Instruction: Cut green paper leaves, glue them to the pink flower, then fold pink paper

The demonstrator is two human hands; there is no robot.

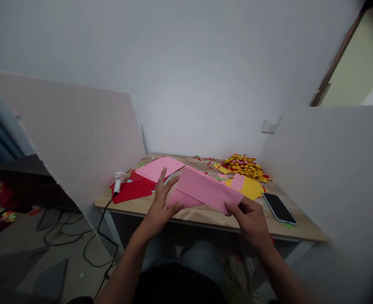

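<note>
A sheet of pink paper (202, 189), with a second pink layer showing beneath it, is held up in front of me over the table's front edge. My right hand (252, 218) pinches its right end between thumb and fingers. At the left end is my left hand (161, 207), fingers spread and thumb close to the lower edge; whether it touches the paper I cannot tell. More pink paper (161, 165) lies flat behind my left hand, partly over red paper (134, 191). Yellow paper (252, 188) with a small pink strip lies beyond my right hand.
On the wooden table (303, 228), a heap of yellow and red folded pieces (245, 166) sits at the back right. A phone (279, 207) lies at the right. A white corded tool (118, 182) stands at the left. White panels (75, 126) flank the table; small scraps are scattered about.
</note>
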